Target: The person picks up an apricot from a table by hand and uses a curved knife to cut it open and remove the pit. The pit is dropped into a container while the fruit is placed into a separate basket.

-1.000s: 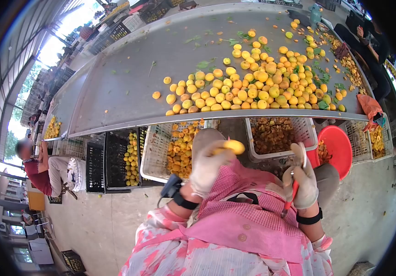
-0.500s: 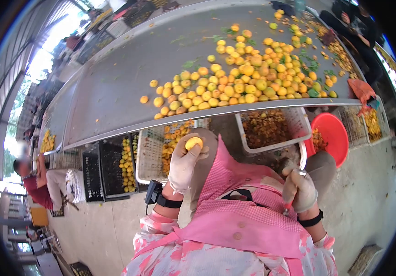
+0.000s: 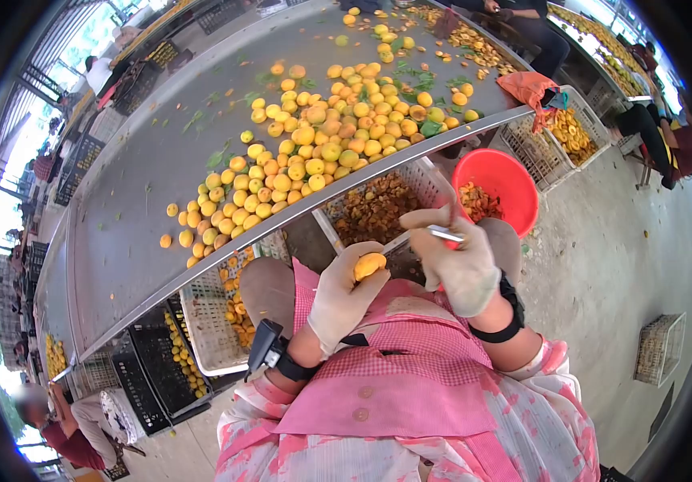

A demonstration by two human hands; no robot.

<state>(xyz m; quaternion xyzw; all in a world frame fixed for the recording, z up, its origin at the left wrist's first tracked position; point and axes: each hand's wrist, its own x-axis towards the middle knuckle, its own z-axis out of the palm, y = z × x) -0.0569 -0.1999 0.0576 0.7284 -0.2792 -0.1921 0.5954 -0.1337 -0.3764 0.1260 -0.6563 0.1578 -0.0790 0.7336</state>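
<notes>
My left hand [image 3: 339, 299], in a pale glove, is closed around a yellow-orange apricot [image 3: 369, 266] above my lap. To its right, my gloved right hand [image 3: 465, 273] is closed on a small knife [image 3: 446, 234] with a silvery blade and some red on it. A gap lies between the knife and the apricot. Just beyond both hands, a heap of whole apricots [image 3: 314, 136] rests on the metal table [image 3: 133, 201]. A white crate [image 3: 326, 229] of brownish pieces sits under the table edge, close to my hands.
A red tub [image 3: 515, 181] with cut pieces stands right of that crate. Another white crate [image 3: 205, 325] with orange halves is at my left, near black crates [image 3: 141, 386] of fruit. An orange bag [image 3: 527, 87] hangs at the table corner. A person [image 3: 73, 434] sits at lower left.
The view has swung to the right. My hands have come closer together in front of me, and my right hand has lifted with the knife. The apricot remains in my left hand.
</notes>
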